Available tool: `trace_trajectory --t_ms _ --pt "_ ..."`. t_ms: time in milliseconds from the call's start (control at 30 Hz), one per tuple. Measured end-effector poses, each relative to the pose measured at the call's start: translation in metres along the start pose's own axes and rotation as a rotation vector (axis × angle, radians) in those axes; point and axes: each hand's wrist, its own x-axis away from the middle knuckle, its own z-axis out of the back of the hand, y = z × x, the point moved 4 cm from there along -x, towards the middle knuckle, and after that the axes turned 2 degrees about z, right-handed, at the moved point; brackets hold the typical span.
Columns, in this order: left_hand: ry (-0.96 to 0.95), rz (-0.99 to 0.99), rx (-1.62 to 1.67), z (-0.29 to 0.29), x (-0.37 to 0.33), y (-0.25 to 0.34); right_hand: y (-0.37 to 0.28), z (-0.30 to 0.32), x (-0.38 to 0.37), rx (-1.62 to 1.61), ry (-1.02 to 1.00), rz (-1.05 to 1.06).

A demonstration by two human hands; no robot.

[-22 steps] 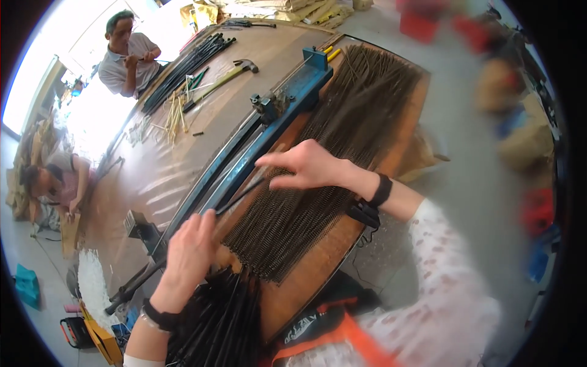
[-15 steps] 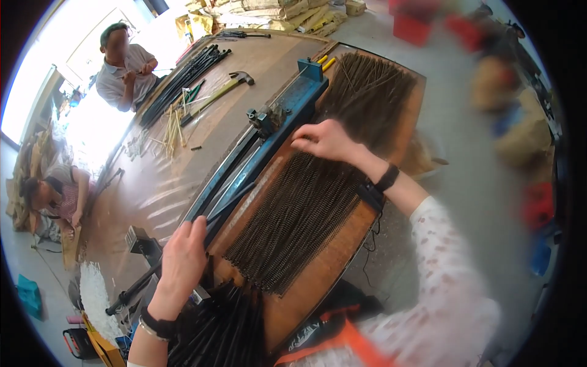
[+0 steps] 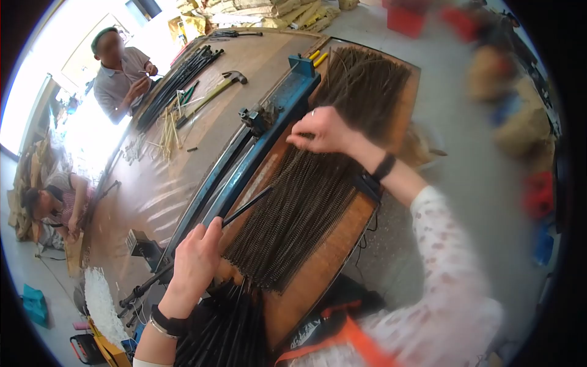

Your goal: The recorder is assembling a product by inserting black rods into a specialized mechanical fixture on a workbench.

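Note:
My left hand (image 3: 197, 255) is closed around a thin black tube (image 3: 249, 203), whose free end points up and right over the nearer bed of long dark coil springs (image 3: 293, 214). My right hand (image 3: 324, 131) is pinched just above the far end of that bed. From its fingertips a thin strand, apparently one coil spring (image 3: 285, 172), runs down toward the tube's tip; whether it enters the tube I cannot tell. Left of both hands stretches a long blue metal fixture (image 3: 244, 165) with a small clamp block (image 3: 255, 119) on it.
Black tubes (image 3: 226, 324) lie bundled near me. More springs (image 3: 367, 85) fill the tray's far end. A claw hammer (image 3: 214, 98), pale sticks (image 3: 168, 137) and black rods (image 3: 180, 85) rest on the table. Two people (image 3: 119, 76) work at the left, one lower down (image 3: 58, 202).
My left hand has shifted right, swinging the black tube off the blue fixture and over the springs. My right hand stays near the same place, slightly left. The far person's hands have moved.

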Motion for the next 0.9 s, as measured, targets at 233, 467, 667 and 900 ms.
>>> trace_trajectory --t_ms 233,467,667,900 --pt "0.014 -0.014 -0.007 0.003 0.004 0.005 -0.038 -0.018 0.008 0.066 0.138 0.061" --pt "0.013 0.055 -0.061 0.023 0.021 -0.008 -0.097 -0.031 -0.007 -0.489 -0.06 0.007" --pt "0.073 0.059 -0.146 0.037 0.049 -0.016 -0.142 -0.034 -0.021 -0.546 0.057 -0.09" --pt "0.177 0.105 -0.203 0.056 0.081 -0.044 -0.157 -0.061 -0.025 -0.272 0.081 0.02"
